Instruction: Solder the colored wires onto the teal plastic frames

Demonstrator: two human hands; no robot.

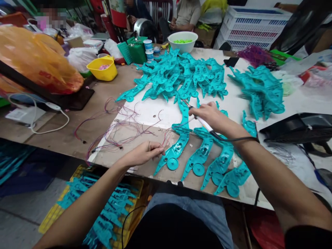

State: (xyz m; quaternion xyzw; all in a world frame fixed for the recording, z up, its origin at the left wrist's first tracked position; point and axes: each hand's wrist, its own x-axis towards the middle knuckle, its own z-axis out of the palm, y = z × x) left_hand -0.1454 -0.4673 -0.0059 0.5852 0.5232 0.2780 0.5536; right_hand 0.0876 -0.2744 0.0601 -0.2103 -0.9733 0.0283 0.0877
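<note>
My right hand [210,116] is closed around a soldering iron [204,124] with a white handle and a black cord. Its tip points up and left, over the upper part of a teal plastic piece [181,140] in front of me. Beside that piece's lower end, my left hand [145,154] pinches a thin wire [166,136] between thumb and fingers. More teal pieces [203,148] lie in a row to the right, each with a round disc near its lower end. Loose red and purple wires [124,128] spread over the table to the left.
A big heap of teal pieces [178,74] covers the table's far middle, with a smaller pile [264,90] to the right. A black fan-like device [298,128] stands at right. Below the table's left edge is a yellow crate [52,212] of teal parts. People sit beyond the table.
</note>
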